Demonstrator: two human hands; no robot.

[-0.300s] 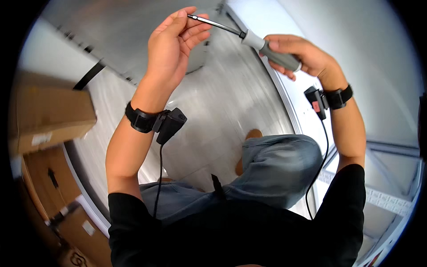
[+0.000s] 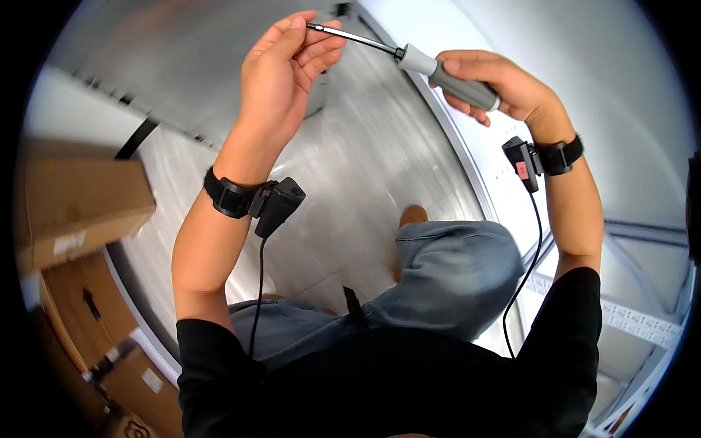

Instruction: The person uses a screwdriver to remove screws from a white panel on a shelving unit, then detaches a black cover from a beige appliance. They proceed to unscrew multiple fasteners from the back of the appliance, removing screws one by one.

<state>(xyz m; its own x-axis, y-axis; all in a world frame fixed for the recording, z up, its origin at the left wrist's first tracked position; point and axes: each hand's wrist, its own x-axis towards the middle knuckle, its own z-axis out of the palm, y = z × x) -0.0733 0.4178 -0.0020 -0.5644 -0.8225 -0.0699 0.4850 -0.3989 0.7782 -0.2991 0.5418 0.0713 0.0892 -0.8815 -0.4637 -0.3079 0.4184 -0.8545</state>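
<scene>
A screwdriver with a grey handle and a metal shaft is held up between my hands, slanting down to the right. My left hand pinches the tip end between thumb and index finger, the other fingers loosely curled beside the shaft. Around the handle, the fingers and thumb of my right hand are closed, with some fingers partly hidden behind it. Each wrist wears a black strap with a small black device and a cable running down.
Cardboard boxes stand on the left. A large grey panel lies ahead, and a long white surface runs along the right. A metal shelf frame is at the lower right. Below me is pale floor.
My right hand and the handle have shifted slightly up and to the right. The grip of both hands on the screwdriver is the same. The surroundings have slid a little left in view.
</scene>
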